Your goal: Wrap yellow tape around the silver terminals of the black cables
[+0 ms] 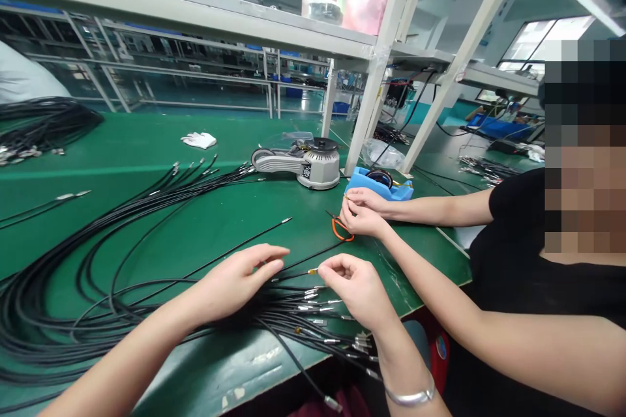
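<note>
Far left of the grey tape machine (320, 169), at the table's edge of view, lies a heap of black cables (51, 120); nearer the wearer than the machine, and left of it, a long bundle of cables (44, 300) bends round in a wide curve. A white glove (199, 140) lies a little left of the machine. In front of the machine and to its left, the left hand (252, 272) reaches in on a slanting forearm, back of the hand upward, fingers stretched together toward the right and thumb beneath, with a clear gap between thumb and fingertips; whether its underside touches a cable cannot be told. Directly in front of the machine is a single cable with a yellow band (312, 272) near its tip, running out from beside the left thumb. Slightly right of that, still in front of the machine, the right hand (353, 288) comes up from below with its wrist bent leftward, thumb and forefinger pinching this cable's end, the other fingers curled; a silver bracelet (411, 396) circles its wrist. Just right of the machine and nearer are orange-handled scissors (342, 228), then a co-worker's hands (364, 208), brought together, before a blue tape holder (401, 191).
</note>
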